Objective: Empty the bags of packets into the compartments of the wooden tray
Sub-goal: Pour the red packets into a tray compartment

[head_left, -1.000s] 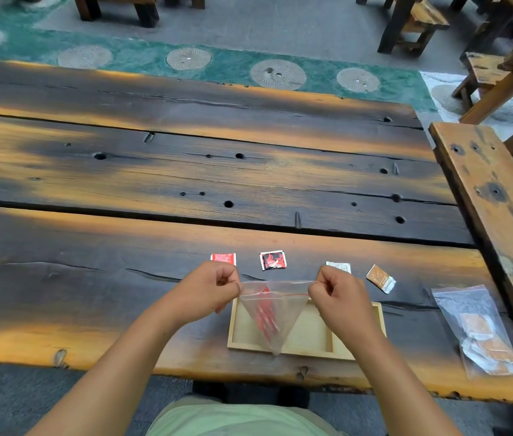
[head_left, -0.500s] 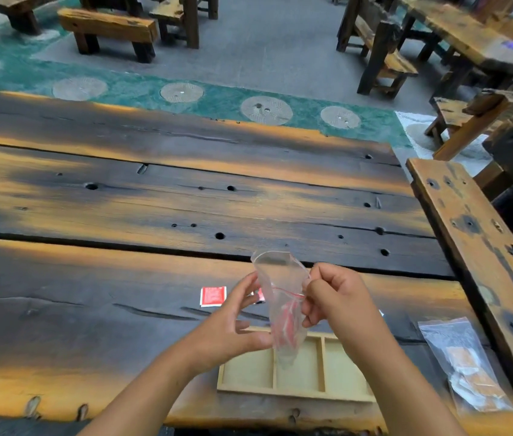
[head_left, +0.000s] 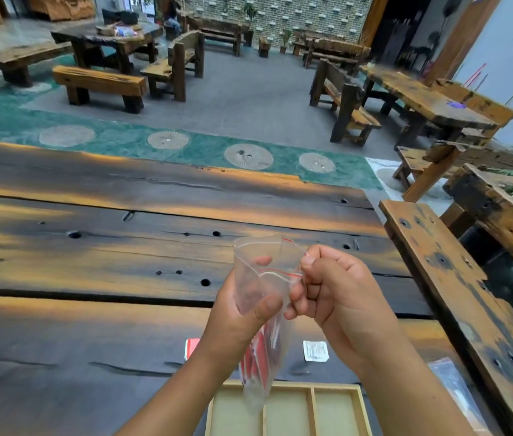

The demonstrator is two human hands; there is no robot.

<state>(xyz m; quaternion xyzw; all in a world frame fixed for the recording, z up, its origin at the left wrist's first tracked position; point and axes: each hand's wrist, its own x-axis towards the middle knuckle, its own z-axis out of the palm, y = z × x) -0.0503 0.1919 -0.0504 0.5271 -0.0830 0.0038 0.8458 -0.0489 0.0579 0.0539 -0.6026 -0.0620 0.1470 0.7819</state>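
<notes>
I hold a clear zip bag [head_left: 261,309] with red packets inside, upright above the wooden tray [head_left: 359,407]. My left hand [head_left: 236,322] grips the bag's middle, thumb in front. My right hand [head_left: 333,294] pinches the red zip edge at the bag's open mouth. The tray lies at the near table edge with three compartments showing, all bare. A red packet [head_left: 191,347] and a white packet [head_left: 315,350] lie on the table just beyond the tray. A second clear bag [head_left: 456,391] lies at the right.
The dark plank table [head_left: 91,262] stretches far ahead and left. A wooden bench [head_left: 456,278] runs along the right side, close to the second bag. Other benches and tables stand across the floor beyond.
The bag has risen higher and its mouth has opened wider between my hands. The view has tilted up, so the tray and packets sit lower in frame.
</notes>
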